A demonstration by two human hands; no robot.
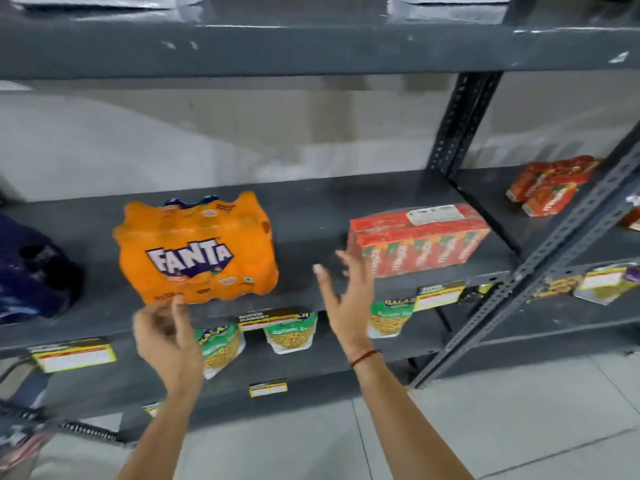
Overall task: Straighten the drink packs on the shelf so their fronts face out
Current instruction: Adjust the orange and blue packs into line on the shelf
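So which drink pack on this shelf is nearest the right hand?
The red carton pack, just beyond the right hand; the orange Fanta pack sits by the left hand.

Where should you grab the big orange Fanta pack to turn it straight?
Probably by its two short ends, one of the hands on each side, coming in from the front. The Fanta pack is wide, soft shrink-wrap and sits slightly skewed on the shelf; both hands, left hand and right hand, are open and empty.
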